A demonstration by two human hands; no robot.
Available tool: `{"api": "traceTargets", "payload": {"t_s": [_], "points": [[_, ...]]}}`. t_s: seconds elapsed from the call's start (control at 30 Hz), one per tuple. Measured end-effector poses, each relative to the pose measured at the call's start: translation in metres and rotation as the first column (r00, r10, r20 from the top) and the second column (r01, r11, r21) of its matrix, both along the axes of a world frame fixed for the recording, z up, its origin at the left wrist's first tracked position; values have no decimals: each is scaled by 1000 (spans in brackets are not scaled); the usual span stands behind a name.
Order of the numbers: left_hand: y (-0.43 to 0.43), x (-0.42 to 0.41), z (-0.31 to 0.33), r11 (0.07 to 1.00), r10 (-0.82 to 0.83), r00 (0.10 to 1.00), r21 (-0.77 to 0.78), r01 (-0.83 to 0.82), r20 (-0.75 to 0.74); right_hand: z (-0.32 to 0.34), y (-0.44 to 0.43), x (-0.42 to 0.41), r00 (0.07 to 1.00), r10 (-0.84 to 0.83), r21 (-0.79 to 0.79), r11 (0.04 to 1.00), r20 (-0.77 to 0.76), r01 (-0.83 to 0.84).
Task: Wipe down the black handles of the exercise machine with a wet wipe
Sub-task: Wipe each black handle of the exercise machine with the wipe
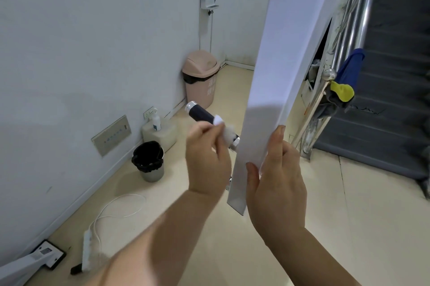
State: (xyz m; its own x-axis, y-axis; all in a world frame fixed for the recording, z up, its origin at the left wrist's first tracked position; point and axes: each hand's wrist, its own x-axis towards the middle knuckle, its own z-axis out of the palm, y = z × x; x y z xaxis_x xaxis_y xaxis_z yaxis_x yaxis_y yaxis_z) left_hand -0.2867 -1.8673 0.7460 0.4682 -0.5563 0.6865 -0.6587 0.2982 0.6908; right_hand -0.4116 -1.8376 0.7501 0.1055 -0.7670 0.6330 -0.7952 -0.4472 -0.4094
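Observation:
A black handle [200, 115] with a silver end cap sticks out to the left of the machine's white upright column [274, 71]. My left hand [207, 155] grips a white wet wipe [223, 127] wrapped around the handle's inner end, next to the column. My right hand [277, 183] holds the column's near edge, thumb on the left face and fingers behind it. The handle's part under the wipe is hidden.
A pink lidded bin [201, 78] stands in the corner. A small grey bin with a black liner [150, 161] sits by the wall, beside a spray bottle [156, 120]. A white power strip and cable [87, 250] lie on the floor. A steel stair railing [349, 36] rises at right.

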Motion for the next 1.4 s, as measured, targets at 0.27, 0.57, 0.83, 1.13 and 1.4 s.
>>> {"api": "traceTargets", "payload": {"t_s": [0.27, 0.57, 0.83, 1.13, 1.4], "points": [[-15, 47, 12, 994, -108, 915, 22, 108, 390, -1, 0, -4, 1000, 20, -2, 1000, -10, -20], [-24, 42, 19, 993, -108, 942, 82, 86, 317, -2, -2, -1, 1000, -14, -32, 999, -5, 14], [-30, 82, 25, 974, -197, 882, 191, 125, 428, -3, -6, -4, 999, -38, -28, 999, -32, 37], [-5, 26, 25, 862, -506, 780, 241, 445, 369, -5, -7, -4, 999, -43, -28, 999, -27, 42], [-44, 74, 43, 934, -256, 908, 327, 144, 333, -5, -10, -5, 997, -61, -26, 998, -37, 60]]}}
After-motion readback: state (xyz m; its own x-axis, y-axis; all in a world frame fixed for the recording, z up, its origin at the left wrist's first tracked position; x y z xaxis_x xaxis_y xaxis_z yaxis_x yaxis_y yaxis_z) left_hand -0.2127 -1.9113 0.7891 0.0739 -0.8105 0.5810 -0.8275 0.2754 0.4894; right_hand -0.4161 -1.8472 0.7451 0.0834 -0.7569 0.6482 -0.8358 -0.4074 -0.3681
